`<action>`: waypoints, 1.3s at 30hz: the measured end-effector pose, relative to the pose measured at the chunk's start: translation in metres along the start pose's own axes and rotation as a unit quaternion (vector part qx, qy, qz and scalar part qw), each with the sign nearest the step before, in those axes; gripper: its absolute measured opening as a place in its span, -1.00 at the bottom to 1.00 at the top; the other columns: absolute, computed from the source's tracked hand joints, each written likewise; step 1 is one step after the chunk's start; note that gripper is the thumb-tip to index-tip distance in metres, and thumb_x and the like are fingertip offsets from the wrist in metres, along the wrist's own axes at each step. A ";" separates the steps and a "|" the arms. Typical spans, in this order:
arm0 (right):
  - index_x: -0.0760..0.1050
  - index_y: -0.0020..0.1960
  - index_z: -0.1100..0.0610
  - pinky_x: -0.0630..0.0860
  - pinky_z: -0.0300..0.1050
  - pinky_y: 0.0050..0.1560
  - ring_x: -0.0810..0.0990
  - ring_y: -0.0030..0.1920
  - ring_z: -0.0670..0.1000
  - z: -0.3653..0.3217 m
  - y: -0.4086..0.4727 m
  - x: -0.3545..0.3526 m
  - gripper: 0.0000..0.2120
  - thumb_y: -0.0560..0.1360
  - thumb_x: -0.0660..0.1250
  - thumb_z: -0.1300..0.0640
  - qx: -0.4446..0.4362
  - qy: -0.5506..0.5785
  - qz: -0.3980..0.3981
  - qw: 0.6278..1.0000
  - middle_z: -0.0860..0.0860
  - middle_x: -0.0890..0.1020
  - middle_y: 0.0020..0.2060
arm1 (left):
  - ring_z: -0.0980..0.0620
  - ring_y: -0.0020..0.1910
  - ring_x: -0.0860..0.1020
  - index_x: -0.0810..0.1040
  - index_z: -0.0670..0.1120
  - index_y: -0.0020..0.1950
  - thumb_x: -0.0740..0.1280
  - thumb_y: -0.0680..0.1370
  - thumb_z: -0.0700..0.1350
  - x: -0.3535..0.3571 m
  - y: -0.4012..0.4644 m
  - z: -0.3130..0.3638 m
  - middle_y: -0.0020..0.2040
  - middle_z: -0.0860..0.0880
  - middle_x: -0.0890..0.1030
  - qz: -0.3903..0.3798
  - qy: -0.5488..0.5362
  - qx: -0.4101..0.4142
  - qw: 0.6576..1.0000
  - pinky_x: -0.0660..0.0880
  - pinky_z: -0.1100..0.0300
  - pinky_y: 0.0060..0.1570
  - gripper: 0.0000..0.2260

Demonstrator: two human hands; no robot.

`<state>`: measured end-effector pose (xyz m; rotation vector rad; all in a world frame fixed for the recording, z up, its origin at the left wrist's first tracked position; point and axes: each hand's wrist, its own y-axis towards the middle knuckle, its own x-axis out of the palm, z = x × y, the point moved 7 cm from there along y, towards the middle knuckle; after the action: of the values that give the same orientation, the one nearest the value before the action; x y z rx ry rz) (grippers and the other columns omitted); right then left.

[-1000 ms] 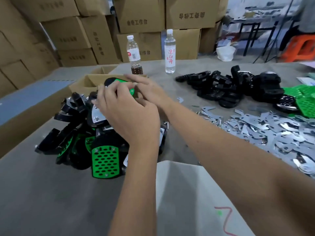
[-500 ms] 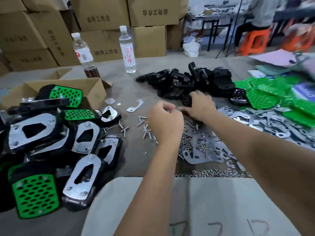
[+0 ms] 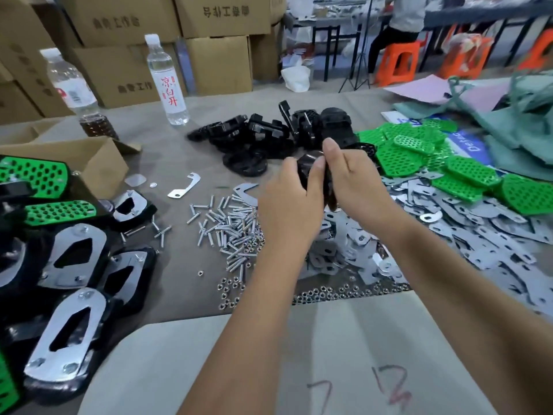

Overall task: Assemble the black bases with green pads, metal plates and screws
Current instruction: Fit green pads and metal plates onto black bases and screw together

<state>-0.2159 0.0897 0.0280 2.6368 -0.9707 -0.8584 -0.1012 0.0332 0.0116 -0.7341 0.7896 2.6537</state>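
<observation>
White sheeting (image 3: 239,354) with red scrawl covers the near edge of the bench (image 3: 179,265), and both forearms reach out over it. Loose nuts (image 3: 323,293) line its far border, with a spill of screws (image 3: 230,229) just beyond and a wide drift of metal plates (image 3: 478,235) to the right. At the left lies a heap of finished assemblies (image 3: 68,265), plates bolted on, green showing on some. Above the screws and plates, the left hand (image 3: 288,205) and right hand (image 3: 359,181) meet around one bare black base (image 3: 308,172), each with fingers curled on it, lifted clear of the bench. Behind them sits the pile of unused black bases (image 3: 254,139), and right of that the green pads (image 3: 449,169). Two water bottles (image 3: 167,82) and stacked cartons (image 3: 221,64) stand farthest back.

By the look of it, this is the very start of a fresh unit: a base just taken, nothing fitted. Next would likely come a green pad, within easy reach to the right, which needs seating squarely against the base, holes lined up, before plate and screws follow.
</observation>
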 end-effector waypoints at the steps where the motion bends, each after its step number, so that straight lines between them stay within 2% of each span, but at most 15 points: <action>1: 0.40 -0.30 0.36 0.33 -0.11 -0.50 0.45 -0.53 0.08 0.005 -0.006 -0.009 -0.35 0.75 0.06 -0.11 0.019 0.009 0.000 1.000 0.31 0.47 -0.47 | -0.01 -0.28 0.45 0.33 0.05 -0.19 0.14 0.66 0.30 0.006 -0.004 0.005 -0.30 0.09 0.46 -0.006 0.003 -0.008 1.000 0.25 0.05 -0.33 -0.61; 4: 0.43 -0.31 0.32 0.41 -0.01 -0.39 0.50 -0.47 0.12 0.026 -0.016 -0.058 -0.36 0.74 0.08 -0.13 0.025 -0.119 0.063 0.991 0.27 0.51 -0.47 | -0.05 -0.25 0.54 0.43 -0.01 -0.21 0.25 0.62 0.32 0.032 -0.015 0.014 -0.28 0.03 0.55 -0.054 -0.051 -0.070 0.995 0.33 0.07 -0.31 -0.57; 6: 0.54 -0.20 0.24 0.46 0.05 -0.16 0.60 -0.23 0.22 0.049 -0.015 -0.099 -0.47 0.71 0.14 -0.14 0.040 -0.275 0.126 0.952 0.17 0.61 -0.35 | -0.08 -0.19 0.59 0.53 -0.07 -0.16 0.29 0.59 0.31 0.048 -0.024 0.016 -0.22 -0.02 0.61 -0.074 -0.084 -0.119 0.987 0.43 0.06 -0.26 -0.55; 8: 0.58 0.19 0.18 0.45 0.11 0.19 0.56 0.19 0.28 0.079 -0.015 -0.134 -0.62 0.66 0.26 -0.13 0.101 -0.437 0.117 0.886 0.24 0.66 0.04 | -0.12 -0.17 0.64 0.60 -0.10 -0.14 0.34 0.56 0.31 0.066 -0.037 0.022 -0.20 -0.06 0.66 -0.101 -0.156 -0.183 0.965 0.59 0.01 -0.19 -0.53; 9: 0.48 0.38 0.17 0.38 0.17 0.34 0.44 0.36 0.31 0.097 -0.016 -0.146 -0.55 0.64 0.30 -0.12 0.147 -0.480 0.079 0.861 0.29 0.58 0.26 | -0.13 -0.17 0.67 0.61 -0.09 -0.15 0.37 0.53 0.31 0.075 -0.044 0.026 -0.21 -0.06 0.67 -0.112 -0.198 -0.218 0.949 0.65 -0.07 -0.15 -0.55; 12: 0.31 0.57 0.17 0.33 0.23 0.46 0.33 0.49 0.32 0.125 -0.023 -0.157 -0.43 0.66 0.29 -0.10 0.205 -0.461 0.019 0.863 0.27 0.41 0.48 | -0.16 -0.20 0.67 0.52 -0.07 -0.29 0.43 0.48 0.24 0.096 -0.058 0.040 -0.30 -0.04 0.62 -0.117 -0.262 -0.288 0.914 0.68 -0.12 -0.08 -0.60; 17: 0.57 0.37 0.16 0.54 0.10 0.21 0.60 0.21 0.30 0.112 -0.021 -0.171 -0.66 0.61 0.36 0.20 0.151 -0.415 0.091 0.893 0.25 0.68 0.18 | -0.02 -0.39 0.33 0.25 -0.01 -0.31 0.42 0.52 0.07 0.108 -0.071 0.059 -0.46 0.08 0.32 -0.126 -0.292 -0.318 0.893 0.28 0.12 -0.33 -0.60; 19: 0.56 0.39 0.14 0.48 0.09 0.28 0.56 0.27 0.27 0.111 -0.026 -0.172 -0.63 0.64 0.36 0.00 0.159 -0.407 0.075 0.896 0.23 0.67 0.20 | -0.05 -0.36 0.38 0.29 -0.01 -0.29 0.41 0.51 0.00 0.105 -0.073 0.061 -0.43 0.06 0.39 -0.129 -0.298 -0.322 0.889 0.35 0.07 -0.33 -0.67; 22: 0.46 0.50 0.17 0.35 0.19 0.45 0.34 0.47 0.32 0.114 -0.036 -0.162 -0.33 0.57 0.38 -0.25 0.186 -0.413 0.016 0.891 0.27 0.49 0.40 | -0.16 -0.19 0.58 0.43 -0.02 -0.24 0.38 0.47 -0.05 0.095 -0.074 0.056 -0.23 -0.09 0.55 -0.117 -0.321 -0.330 0.880 0.60 -0.10 -0.16 -0.84; 26: 0.35 0.56 0.16 0.46 0.16 0.38 0.52 0.36 0.28 0.100 -0.040 -0.161 -0.18 0.42 0.62 -0.03 0.199 -0.307 0.046 0.930 0.25 0.56 0.35 | -0.08 -0.23 0.46 0.42 -0.03 -0.23 0.36 0.49 -0.12 0.080 -0.074 0.041 -0.24 -0.11 0.47 -0.094 -0.342 -0.335 0.873 0.44 -0.01 -0.27 -0.85; 29: 0.55 0.32 0.17 0.55 0.02 0.05 0.64 0.02 0.17 0.077 -0.044 -0.164 -0.59 0.52 0.54 0.11 0.171 -0.289 0.110 0.935 0.16 0.69 0.08 | -0.08 -0.21 0.57 0.46 -0.09 -0.12 0.38 0.50 -0.14 0.061 -0.074 0.029 -0.17 -0.13 0.56 -0.082 -0.358 -0.340 0.866 0.66 -0.17 -0.07 -0.90; 32: 0.59 -0.05 0.10 0.55 -0.27 -0.29 0.66 -0.31 -0.18 0.055 -0.060 -0.134 -0.94 0.58 0.46 0.18 0.195 0.051 0.148 0.968 -0.17 0.70 -0.30 | -0.07 -0.21 0.68 0.48 -0.13 -0.05 0.41 0.53 -0.18 0.035 -0.075 0.007 -0.10 -0.14 0.63 -0.053 -0.390 -0.352 0.849 0.68 -0.23 0.01 -0.88; 35: 0.63 0.07 0.15 0.70 -0.03 -0.07 0.76 0.01 0.06 0.028 -0.074 -0.058 -0.88 0.66 0.31 0.27 0.234 0.417 0.034 0.877 0.01 0.78 -0.07 | -0.02 -0.30 0.71 0.51 -0.18 0.00 0.37 0.55 -0.29 0.005 -0.079 -0.021 -0.09 -0.18 0.67 -0.023 -0.427 -0.359 0.830 0.70 -0.01 -0.23 -0.92; 37: 0.58 0.24 0.25 0.71 0.10 -0.03 0.72 0.08 0.21 0.010 -0.084 -0.018 -0.79 0.68 0.22 0.33 0.221 0.477 -0.022 0.850 0.20 0.72 0.12 | 0.00 -0.30 0.70 0.54 -0.16 0.08 0.32 0.56 -0.34 -0.015 -0.083 -0.037 -0.04 -0.20 0.68 -0.015 -0.424 -0.343 0.838 0.64 0.11 -0.33 -0.86; 39: 0.49 0.32 0.31 0.71 0.14 0.00 0.72 0.10 0.26 0.001 -0.095 0.011 -0.75 0.67 0.18 0.39 0.208 0.495 -0.040 0.842 0.27 0.67 0.18 | -0.12 -0.10 0.71 0.61 -0.08 0.10 0.27 0.57 -0.37 -0.032 -0.085 -0.047 0.08 -0.24 0.67 -0.015 -0.415 -0.309 0.856 0.65 0.06 -0.27 -0.75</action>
<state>-0.1598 0.1555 -0.0135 2.8312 -0.7656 0.7969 -0.0228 0.0716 -0.0411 0.3311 -0.3160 2.7691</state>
